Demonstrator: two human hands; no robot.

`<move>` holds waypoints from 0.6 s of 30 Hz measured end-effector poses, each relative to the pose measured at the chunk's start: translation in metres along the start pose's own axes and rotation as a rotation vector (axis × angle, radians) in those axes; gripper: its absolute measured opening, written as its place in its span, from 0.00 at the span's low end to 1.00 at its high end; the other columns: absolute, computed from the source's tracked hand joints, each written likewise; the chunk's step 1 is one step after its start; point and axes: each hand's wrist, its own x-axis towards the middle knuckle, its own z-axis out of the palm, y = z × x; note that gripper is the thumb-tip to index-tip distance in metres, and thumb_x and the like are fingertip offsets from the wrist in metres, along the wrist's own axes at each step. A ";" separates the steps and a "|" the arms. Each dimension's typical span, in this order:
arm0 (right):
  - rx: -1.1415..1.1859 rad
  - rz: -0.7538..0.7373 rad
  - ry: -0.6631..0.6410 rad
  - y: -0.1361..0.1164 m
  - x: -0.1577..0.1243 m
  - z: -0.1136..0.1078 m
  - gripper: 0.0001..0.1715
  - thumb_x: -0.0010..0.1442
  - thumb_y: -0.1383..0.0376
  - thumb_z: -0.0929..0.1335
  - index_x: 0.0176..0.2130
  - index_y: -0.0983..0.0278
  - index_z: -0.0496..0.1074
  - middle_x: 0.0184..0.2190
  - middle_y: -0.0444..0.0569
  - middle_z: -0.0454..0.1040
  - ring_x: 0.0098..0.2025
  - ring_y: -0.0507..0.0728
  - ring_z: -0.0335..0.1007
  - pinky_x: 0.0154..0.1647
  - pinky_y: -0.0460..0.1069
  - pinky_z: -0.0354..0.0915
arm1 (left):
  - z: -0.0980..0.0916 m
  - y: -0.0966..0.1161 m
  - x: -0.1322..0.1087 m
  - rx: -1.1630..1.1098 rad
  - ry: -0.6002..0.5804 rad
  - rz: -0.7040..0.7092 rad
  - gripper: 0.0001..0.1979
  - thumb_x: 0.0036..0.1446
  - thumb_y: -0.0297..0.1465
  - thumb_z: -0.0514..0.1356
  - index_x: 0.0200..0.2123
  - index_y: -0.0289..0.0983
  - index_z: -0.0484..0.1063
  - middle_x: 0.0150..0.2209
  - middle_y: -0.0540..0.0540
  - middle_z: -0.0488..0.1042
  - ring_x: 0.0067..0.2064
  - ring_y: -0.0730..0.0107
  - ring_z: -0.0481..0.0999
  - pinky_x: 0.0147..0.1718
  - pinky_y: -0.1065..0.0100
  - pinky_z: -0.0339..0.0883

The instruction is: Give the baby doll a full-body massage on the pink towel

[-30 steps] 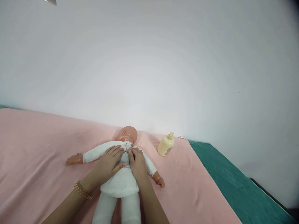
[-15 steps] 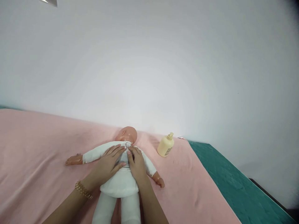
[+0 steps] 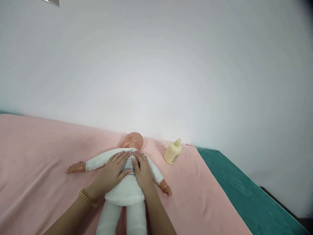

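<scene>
A baby doll (image 3: 126,192) with a white cloth body lies stretched out, its bald head (image 3: 133,141) toward the wall and both arms spread. My left hand (image 3: 114,169) rests flat on the left side of its upper body, fingers extended and thumb pointing inward. On the right side lies my right hand (image 3: 142,169), palm down with its fingers stretched toward the doll's neck. Between my hands a greyish patch and a dark vertical line show on the cloth. A gold bracelet (image 3: 88,198) circles my left wrist.
A pale yellow pump bottle (image 3: 172,152) stands to the right of the doll's head. Under everything spreads a pink cloth (image 3: 200,195), with a green surface (image 3: 246,189) showing past its right edge. The pale wall (image 3: 156,71) rises directly behind.
Almost nothing differs. Both hands stay on the doll's upper body, and the whole view has shifted very slightly.
</scene>
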 end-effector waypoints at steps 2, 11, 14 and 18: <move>-0.005 -0.002 -0.035 0.001 0.000 0.000 0.21 0.68 0.60 0.60 0.56 0.64 0.69 0.56 0.53 0.69 0.59 0.57 0.61 0.62 0.55 0.55 | 0.001 -0.001 0.000 -0.001 -0.023 -0.006 0.30 0.63 0.45 0.50 0.63 0.35 0.59 0.62 0.38 0.63 0.63 0.54 0.59 0.60 0.51 0.55; 0.005 0.005 -0.076 0.001 0.001 -0.001 0.20 0.68 0.60 0.59 0.55 0.63 0.69 0.56 0.52 0.70 0.59 0.57 0.61 0.63 0.55 0.54 | 0.000 -0.002 0.000 -0.054 -0.027 -0.027 0.27 0.64 0.43 0.50 0.62 0.36 0.60 0.62 0.40 0.64 0.64 0.57 0.59 0.61 0.51 0.55; -0.002 0.032 -0.109 -0.008 0.002 -0.014 0.20 0.67 0.62 0.60 0.55 0.64 0.69 0.56 0.53 0.69 0.59 0.58 0.61 0.63 0.56 0.55 | -0.012 0.002 0.003 -0.113 -0.035 -0.049 0.27 0.64 0.43 0.49 0.62 0.35 0.61 0.62 0.40 0.64 0.63 0.56 0.60 0.61 0.51 0.56; -0.065 0.083 -0.216 -0.038 0.001 -0.052 0.18 0.67 0.64 0.61 0.53 0.64 0.70 0.54 0.52 0.70 0.57 0.59 0.61 0.59 0.55 0.58 | -0.049 0.020 0.008 -0.224 -0.062 -0.116 0.25 0.63 0.44 0.50 0.57 0.38 0.66 0.59 0.41 0.68 0.60 0.56 0.65 0.59 0.53 0.59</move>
